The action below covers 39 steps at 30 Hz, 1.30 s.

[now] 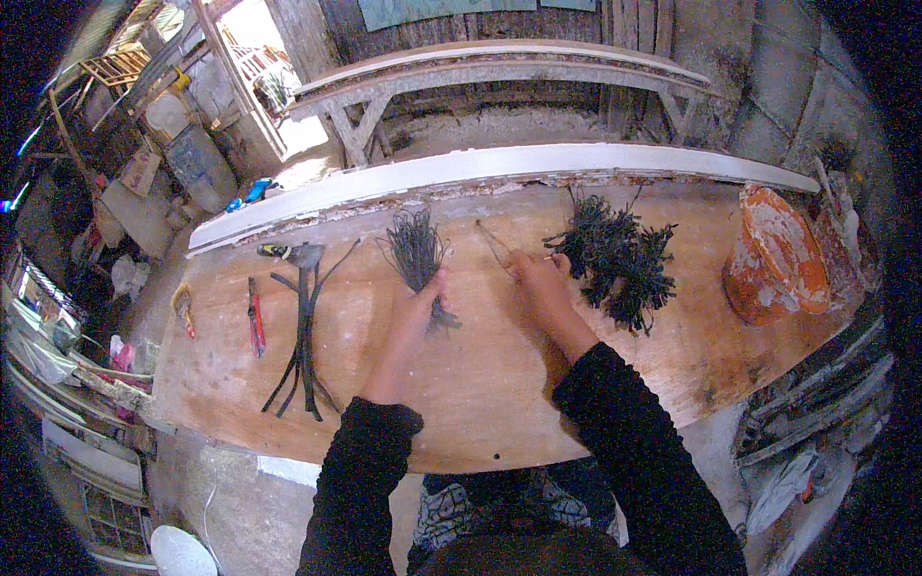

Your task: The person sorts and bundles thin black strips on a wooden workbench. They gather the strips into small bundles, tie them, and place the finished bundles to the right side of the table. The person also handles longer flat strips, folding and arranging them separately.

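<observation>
Over flat wood, the left grip holds looped dark strands.

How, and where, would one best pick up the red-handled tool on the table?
Likely the red-handled tool is best gripped by its handles, coming from the person's near side: it lies lengthwise, handles toward the person, dark tip pointing away. Black strips lie to its right.

From the right hand, a path runs toward seven o'clock over the tabletop, while dark strands block three and a white beam twelve.
</observation>
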Tool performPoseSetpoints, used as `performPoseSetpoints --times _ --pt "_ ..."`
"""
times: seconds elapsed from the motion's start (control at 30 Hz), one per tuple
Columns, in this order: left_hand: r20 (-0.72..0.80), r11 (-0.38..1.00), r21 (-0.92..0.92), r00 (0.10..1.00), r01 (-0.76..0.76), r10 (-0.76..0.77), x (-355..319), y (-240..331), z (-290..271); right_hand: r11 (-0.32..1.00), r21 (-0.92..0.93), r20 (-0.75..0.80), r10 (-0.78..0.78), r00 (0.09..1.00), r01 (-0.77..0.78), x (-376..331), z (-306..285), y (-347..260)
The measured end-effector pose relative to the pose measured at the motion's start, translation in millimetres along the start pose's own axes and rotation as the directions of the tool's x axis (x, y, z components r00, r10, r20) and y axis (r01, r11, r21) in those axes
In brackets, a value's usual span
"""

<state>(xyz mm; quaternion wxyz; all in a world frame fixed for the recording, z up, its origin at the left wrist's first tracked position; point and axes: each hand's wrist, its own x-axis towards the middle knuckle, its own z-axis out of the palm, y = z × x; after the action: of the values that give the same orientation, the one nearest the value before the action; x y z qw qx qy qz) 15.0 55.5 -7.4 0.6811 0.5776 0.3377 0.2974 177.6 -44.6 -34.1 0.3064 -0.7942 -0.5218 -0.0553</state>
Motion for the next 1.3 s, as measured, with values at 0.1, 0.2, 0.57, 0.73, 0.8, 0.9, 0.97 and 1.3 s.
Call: performPoseSetpoints --times 0.1,0.2,0.57,0.73,0.8,0.9,0.97,1.3 --pt "-0.010 0.996 -0.005 0.996 0.087 -0.087 4.5 -5.3 -1.6 0.842 0.539 0.048 0.001 0.999 -0.027 2.7 5.6 -4.9" --pt "-0.008 0.984 -0.065 0.986 0.163 -0.164 -6.4 5.8 5.3 0.332 0.941 0.059 0.019 0.998 -0.062 -0.5 8.7 -18.3" --pt "-0.058 0.991 0.009 0.990 -0.130 0.131 14.2 -24.3 -1.5 0.130 0.972 0.187 0.057 0.981 -0.193 -3.9 1.4 -24.1" --pt "-0.082 0.999 0.015 0.996 0.032 -0.031 1.9 -9.7 5.1 0.086 0.981 0.162 0.148 0.976 -0.176 -5.1 5.1 -27.3" --pt "-0.074 0.998 -0.004 0.995 -0.066 0.065 0.3 -10.0 6.3 0.121 0.984 0.107 0.198 0.974 -0.132 -4.3 4.6 -26.1" --pt "-0.124 0.992 -0.053 0.987 -0.111 0.104 7.5 -20.1 0.5 0.110 0.990 0.054 0.297 0.953 -0.090 -3.7 2.5 -22.3" --pt "-0.090 0.993 -0.093 0.994 -0.071 0.063 5.2 -16.8 -1.3 0.094 0.995 0.011 0.325 0.946 -0.044 -1.9 3.5 -19.5" --pt "0.267 0.893 -0.389 0.955 0.227 -0.126 -26.6 22.7 25.6 -0.247 0.922 0.334 0.114 0.936 -0.299 -9.9 -5.1 -37.8"
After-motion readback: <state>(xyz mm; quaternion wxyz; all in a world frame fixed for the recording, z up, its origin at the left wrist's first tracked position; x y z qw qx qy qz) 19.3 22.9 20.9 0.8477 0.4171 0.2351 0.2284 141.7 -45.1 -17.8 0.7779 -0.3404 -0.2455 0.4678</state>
